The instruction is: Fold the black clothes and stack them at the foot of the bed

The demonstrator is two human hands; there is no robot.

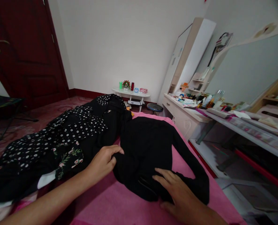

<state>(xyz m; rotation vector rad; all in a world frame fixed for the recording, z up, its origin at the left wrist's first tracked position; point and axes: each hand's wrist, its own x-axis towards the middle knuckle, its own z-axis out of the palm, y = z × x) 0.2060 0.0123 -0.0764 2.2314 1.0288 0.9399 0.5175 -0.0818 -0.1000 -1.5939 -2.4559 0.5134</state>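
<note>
A black long-sleeved top (150, 140) lies spread on a pink sheet (98, 203), with one sleeve bent out along its right side. My left hand (107, 159) pinches the top's left edge between thumb and fingers and lifts the cloth a little. Near the top's lower end, my right hand (175, 189) rests on the fabric, fingers spread and nothing gripped. To the left of both hands is a heap of dark clothes, among them a black polka-dot garment (80, 122) and a piece with embroidered flowers (69, 159).
A dressing table (181, 109) crowded with bottles and a mirror (251, 72) stand at the right. Beyond the bed are a low white table (130, 92) with small items and a round stool (154, 107). A dark red door (23, 56) is at the left, near a folding chair (4, 104).
</note>
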